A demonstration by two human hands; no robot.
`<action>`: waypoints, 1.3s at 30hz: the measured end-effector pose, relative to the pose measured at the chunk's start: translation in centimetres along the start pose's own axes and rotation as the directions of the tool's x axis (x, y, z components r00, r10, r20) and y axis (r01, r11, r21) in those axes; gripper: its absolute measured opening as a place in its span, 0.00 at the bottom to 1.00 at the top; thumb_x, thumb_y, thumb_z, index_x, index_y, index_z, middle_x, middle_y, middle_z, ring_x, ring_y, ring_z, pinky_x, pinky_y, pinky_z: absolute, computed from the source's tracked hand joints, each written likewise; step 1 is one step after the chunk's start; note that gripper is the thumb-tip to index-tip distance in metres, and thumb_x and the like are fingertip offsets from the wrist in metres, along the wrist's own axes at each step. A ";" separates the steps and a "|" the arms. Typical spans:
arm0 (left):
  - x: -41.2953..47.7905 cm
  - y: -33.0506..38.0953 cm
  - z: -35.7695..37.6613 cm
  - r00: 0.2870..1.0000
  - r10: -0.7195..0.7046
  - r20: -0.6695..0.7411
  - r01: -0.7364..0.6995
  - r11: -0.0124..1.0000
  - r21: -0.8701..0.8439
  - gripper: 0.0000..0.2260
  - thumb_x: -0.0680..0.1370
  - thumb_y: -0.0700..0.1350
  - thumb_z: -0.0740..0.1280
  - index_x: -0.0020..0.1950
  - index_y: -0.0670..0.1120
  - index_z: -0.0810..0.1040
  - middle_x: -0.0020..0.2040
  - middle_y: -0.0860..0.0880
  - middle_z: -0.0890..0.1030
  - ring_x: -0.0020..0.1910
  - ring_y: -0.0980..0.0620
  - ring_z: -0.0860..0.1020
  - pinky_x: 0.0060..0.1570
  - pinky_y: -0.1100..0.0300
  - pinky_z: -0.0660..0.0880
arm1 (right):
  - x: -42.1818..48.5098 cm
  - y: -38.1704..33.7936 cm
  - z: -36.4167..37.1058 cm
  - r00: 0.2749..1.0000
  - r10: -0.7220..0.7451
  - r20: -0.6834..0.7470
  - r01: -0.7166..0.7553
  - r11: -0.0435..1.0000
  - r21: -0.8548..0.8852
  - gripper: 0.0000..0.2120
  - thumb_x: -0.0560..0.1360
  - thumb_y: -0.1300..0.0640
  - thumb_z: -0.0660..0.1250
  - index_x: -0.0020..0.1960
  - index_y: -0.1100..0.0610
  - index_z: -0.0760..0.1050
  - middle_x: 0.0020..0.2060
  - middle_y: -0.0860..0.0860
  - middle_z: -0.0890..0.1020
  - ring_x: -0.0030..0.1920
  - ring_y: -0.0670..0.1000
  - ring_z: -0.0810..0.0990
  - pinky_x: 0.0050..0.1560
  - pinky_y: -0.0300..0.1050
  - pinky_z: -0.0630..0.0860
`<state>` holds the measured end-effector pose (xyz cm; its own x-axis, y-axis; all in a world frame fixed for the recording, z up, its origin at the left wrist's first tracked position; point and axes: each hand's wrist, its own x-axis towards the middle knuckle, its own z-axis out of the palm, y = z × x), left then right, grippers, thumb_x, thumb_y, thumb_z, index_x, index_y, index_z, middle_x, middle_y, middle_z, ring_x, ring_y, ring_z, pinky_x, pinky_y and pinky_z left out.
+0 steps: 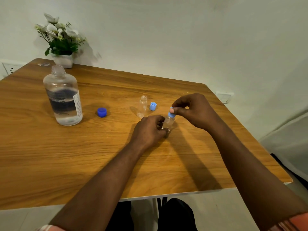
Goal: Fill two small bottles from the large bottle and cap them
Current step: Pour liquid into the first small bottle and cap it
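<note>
The left hand (150, 129) is curled around the lower body of a small bottle (169, 121) that stands near the middle of the table (50, 155), steadying it. The right hand (193, 109) is closed in a pinch, thumb and fingertips on the light blue cap (172, 114) sitting on that bottle's neck. Whether this bottle holds liquid cannot be told; the left hand hides most of it.

Just beyond, a second small bottle (142, 106) stands open and looks empty, with a loose light blue cap (153, 106) lying just beside it. Well apart to the left stands the large bottle (64, 97), uncapped and roughly half full of clear liquid, its dark blue cap (102, 112) on the table nearby.

The main risk seems to be the cap going on crooked: if the right hand twists while the cap sits tilted, the thread could cross and the bottle would leak later. Too loose a hold by the left hand could let the bottle spin with the cap or tip over. The open second bottle is close to both hands and light; a careless wrist could knock it down. The uncapped large bottle would spill if bumped.
</note>
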<state>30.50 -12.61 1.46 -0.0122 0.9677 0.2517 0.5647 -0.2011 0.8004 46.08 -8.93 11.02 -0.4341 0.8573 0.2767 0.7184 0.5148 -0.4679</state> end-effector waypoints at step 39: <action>-0.1 0.2 -0.1 1.000 -0.009 -0.006 0.009 1.000 0.020 0.16 0.72 0.50 0.74 0.58 0.51 0.80 0.49 0.53 0.84 0.46 0.57 0.81 0.48 0.53 0.79 | 0.1 0.0 0.4 0.999 0.030 -0.034 -0.032 0.997 -0.066 0.07 0.72 0.51 0.74 0.47 0.53 0.83 0.42 0.45 0.83 0.44 0.42 0.79 0.41 0.40 0.74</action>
<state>30.53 -12.72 1.69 -0.0223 0.9685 0.2480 0.5807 -0.1894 0.7918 45.82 -8.82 10.77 -0.3934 0.8721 0.2910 0.7662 0.4859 -0.4205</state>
